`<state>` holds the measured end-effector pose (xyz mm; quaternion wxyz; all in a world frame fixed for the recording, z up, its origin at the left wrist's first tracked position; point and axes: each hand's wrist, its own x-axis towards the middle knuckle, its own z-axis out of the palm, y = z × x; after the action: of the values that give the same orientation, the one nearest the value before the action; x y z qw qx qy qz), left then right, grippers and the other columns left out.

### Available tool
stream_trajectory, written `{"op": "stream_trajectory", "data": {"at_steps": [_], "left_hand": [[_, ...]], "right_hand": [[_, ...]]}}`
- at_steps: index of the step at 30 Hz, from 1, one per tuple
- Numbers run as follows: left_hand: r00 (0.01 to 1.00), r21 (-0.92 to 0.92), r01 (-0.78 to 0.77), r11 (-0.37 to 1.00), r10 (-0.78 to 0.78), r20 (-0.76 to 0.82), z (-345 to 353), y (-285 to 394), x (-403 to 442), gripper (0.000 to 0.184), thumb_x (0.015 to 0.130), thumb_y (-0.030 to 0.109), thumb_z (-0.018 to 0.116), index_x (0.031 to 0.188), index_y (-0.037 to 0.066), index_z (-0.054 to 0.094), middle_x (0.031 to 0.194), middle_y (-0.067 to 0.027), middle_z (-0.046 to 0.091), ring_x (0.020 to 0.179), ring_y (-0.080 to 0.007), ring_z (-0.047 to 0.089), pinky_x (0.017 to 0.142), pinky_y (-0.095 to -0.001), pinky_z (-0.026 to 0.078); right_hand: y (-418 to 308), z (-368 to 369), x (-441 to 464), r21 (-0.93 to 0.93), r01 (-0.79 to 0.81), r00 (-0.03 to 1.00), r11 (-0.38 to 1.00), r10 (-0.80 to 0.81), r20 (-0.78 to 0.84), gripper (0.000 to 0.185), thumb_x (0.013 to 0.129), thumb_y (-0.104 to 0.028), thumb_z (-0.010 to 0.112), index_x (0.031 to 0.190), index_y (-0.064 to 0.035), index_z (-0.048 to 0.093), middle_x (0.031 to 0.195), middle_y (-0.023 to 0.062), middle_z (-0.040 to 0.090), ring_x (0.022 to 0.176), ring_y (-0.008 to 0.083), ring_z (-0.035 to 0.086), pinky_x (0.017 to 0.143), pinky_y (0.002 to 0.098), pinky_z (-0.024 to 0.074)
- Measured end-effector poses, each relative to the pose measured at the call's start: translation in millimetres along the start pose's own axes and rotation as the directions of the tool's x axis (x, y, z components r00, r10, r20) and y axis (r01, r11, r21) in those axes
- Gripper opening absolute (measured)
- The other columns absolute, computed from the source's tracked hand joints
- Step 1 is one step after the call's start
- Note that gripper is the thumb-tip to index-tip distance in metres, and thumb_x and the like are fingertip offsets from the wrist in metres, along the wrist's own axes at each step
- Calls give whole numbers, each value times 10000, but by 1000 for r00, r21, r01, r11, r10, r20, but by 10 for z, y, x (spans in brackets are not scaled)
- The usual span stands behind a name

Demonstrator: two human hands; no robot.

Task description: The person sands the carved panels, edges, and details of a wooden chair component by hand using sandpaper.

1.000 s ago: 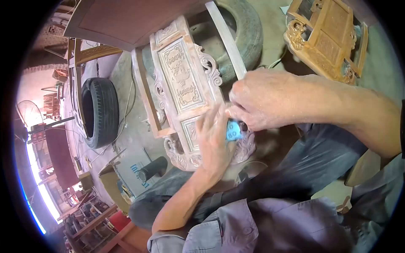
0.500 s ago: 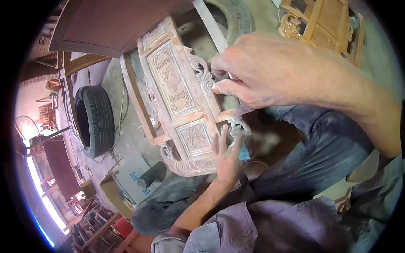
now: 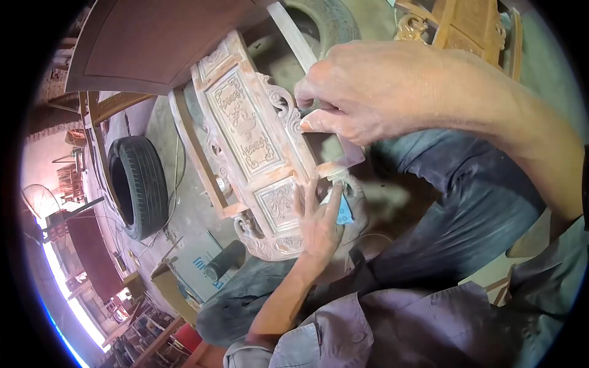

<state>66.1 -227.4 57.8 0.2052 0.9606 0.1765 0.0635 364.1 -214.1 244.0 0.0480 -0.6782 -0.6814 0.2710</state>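
My left hand [image 3: 320, 230] lies with its fingers spread on the lower end of a pale carved wooden chair back [image 3: 245, 126], which has scrollwork along its edges. Beside its fingertips a blue printed piece [image 3: 345, 211], like abrasive sheet, lies against the carved scroll. My right hand [image 3: 362, 92], bent with thumb and forefinger apart, is over the right-hand wooden bar [image 3: 291, 34] and the scrolled edge. Nothing shows in the gap between its fingertips; the palm side is hidden.
A brown panel [image 3: 147, 40] juts in at the top left. One tyre [image 3: 138, 187] stands at the left, another [image 3: 340, 27] lies behind the carved piece. A golden carved frame [image 3: 469, 30] is at the top right. A dark cylinder [image 3: 225, 260] rests by a cardboard box [image 3: 199, 264].
My right hand has moved up and left, away from the blue piece. My left hand has slid a little lower with its fingers now spread. The camera view has shifted slightly.
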Motion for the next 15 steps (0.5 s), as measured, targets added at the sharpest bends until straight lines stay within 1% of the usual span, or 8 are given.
{"op": "stream_trajectory", "data": {"at_steps": [2, 3, 6, 7, 9, 14, 15], "left_hand": [[1000, -74, -18, 997, 19, 21, -4, -81, -12, 803, 675, -23, 769, 1464, 36, 634, 1129, -221, 725, 1496, -428, 468, 1226, -687, 309], [1000, -64, -7, 998, 8, 22, -56, -56, -26, 784, 681, -41, 752, 1454, 22, 634, 1223, -243, 719, 1489, -434, 465, 1222, -682, 314], [1000, -38, -10, 999, 11, 14, -9, -130, 29, 833, 690, 15, 772, 1508, 47, 620, 1059, -206, 765, 1523, -414, 444, 1292, -646, 221], [999, -71, 26, 997, -23, 48, -28, -105, 34, 827, 681, -12, 741, 1499, 41, 628, 1054, -201, 764, 1516, -414, 450, 1290, -646, 223], [998, -104, 28, 994, -22, 60, -75, -88, -30, 812, 682, -20, 729, 1486, 40, 638, 1061, -204, 765, 1510, -413, 456, 1285, -648, 228], [998, -104, -46, 994, 49, 33, -50, -206, 75, 788, 688, -24, 708, 1469, 69, 662, 1026, -183, 777, 1485, -407, 488, 1280, -647, 236], [997, -107, -35, 994, 42, 63, -71, -221, 42, 780, 689, -25, 706, 1462, 68, 666, 1049, -190, 775, 1488, -404, 484, 1282, -642, 240]], "right_hand": [[25, 15, -65, 33, 11, 1000, 999, -11, 14, 337, 1014, -288, 652, 1066, 29, 751, 861, 221, 765, 862, 433, 737, 791, 518, 569], [37, 4, -82, 49, 18, 1000, 999, -19, 16, 337, 1014, -288, 652, 1067, 29, 750, 870, 219, 769, 865, 432, 738, 797, 515, 571], [64, 8, -65, 54, -29, 998, 998, 26, 52, 336, 1019, -286, 648, 1084, 27, 748, 889, 214, 779, 876, 425, 743, 800, 507, 573], [81, 17, -64, 49, -14, 999, 999, 12, 37, 336, 1020, -285, 646, 1097, 26, 748, 895, 211, 782, 881, 421, 745, 801, 506, 574], [109, 42, -66, 49, 22, 1000, 999, -22, 13, 339, 1022, -282, 642, 1124, 24, 748, 907, 206, 787, 891, 414, 749, 802, 505, 574], [103, -31, -83, 49, -16, 1000, 999, 15, 20, 344, 1029, -275, 633, 1167, 17, 752, 920, 200, 791, 906, 398, 755, 807, 496, 576], [103, -38, -86, 60, -18, 1000, 998, 16, 24, 344, 1030, -274, 632, 1169, 16, 754, 921, 199, 792, 907, 395, 757, 809, 494, 576]]}}
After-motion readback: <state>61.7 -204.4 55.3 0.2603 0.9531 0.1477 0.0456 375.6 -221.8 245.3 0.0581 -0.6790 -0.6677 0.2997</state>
